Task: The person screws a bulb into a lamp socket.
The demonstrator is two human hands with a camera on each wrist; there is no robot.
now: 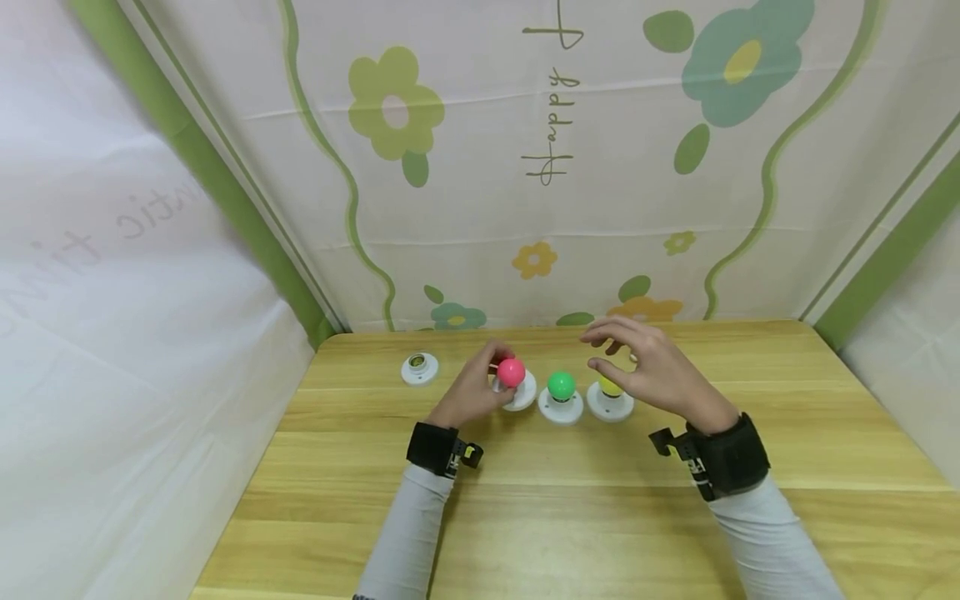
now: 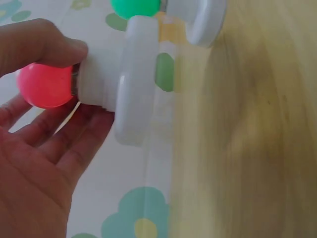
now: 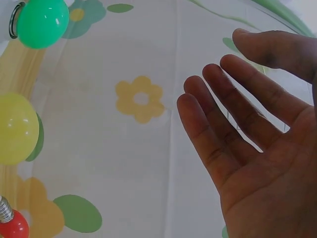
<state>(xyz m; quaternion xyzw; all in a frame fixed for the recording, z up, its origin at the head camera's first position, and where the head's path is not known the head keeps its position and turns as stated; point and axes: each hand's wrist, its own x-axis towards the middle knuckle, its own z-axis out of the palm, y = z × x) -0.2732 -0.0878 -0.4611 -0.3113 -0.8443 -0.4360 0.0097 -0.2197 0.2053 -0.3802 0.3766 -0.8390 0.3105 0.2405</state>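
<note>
My left hand [image 1: 472, 387] holds a white round-based lamp holder [image 2: 99, 82] with a pink bulb [image 1: 512, 372] in it. In the left wrist view the thumb presses near the socket's rim and the fingers lie along the other side. Whether the base touches the table is unclear. To its right stands a holder with a green bulb [image 1: 561, 385]. Beside that, a yellow bulb [image 3: 17, 129] sits in another holder [image 1: 611, 408], partly hidden by my right hand [image 1: 648, 362]. That hand hovers with fingers apart, holding nothing.
At the left on the wooden table [image 1: 570, 508] is a lamp holder [image 1: 418, 368] with no bulb in its socket. A red bulb [image 3: 15, 225] with a metal screw thread shows at the right wrist view's lower left. A flower-printed curtain [image 1: 465, 217] hangs behind the table.
</note>
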